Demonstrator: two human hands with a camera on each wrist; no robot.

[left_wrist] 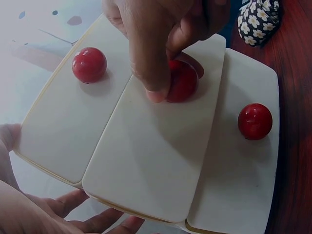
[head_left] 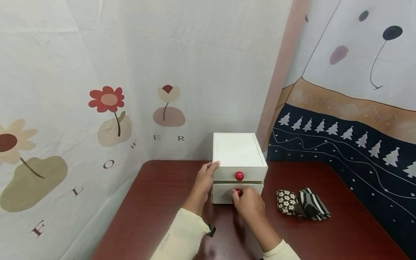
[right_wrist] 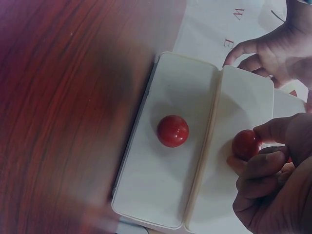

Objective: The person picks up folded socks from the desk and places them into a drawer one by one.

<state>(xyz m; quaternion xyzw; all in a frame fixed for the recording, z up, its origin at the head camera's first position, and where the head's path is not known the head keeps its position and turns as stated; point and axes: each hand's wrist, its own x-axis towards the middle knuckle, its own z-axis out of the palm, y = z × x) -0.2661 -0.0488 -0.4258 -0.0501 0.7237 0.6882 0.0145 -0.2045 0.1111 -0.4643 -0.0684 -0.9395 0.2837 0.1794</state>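
A small white drawer cabinet [head_left: 238,150] has three drawers with round red knobs. My right hand [head_left: 250,204] pinches the middle drawer's knob [left_wrist: 183,82] between thumb and fingers. That middle drawer [left_wrist: 146,151] sticks out a little past the top drawer [left_wrist: 63,122]. The bottom drawer [right_wrist: 163,175] sits farther back, its own knob [right_wrist: 172,131] untouched. My left hand [head_left: 204,178] rests against the cabinet's left side, thumb at the upper edge and fingers spread along the side wall. The top drawer's knob [head_left: 239,176] is free.
Right of the cabinet lie a black cloth item with white flowers [head_left: 287,202] and a black-and-white striped one [head_left: 313,204], side by side. The dark red table [head_left: 156,202] ends close to a printed cloth wall [head_left: 195,72] behind the cabinet.
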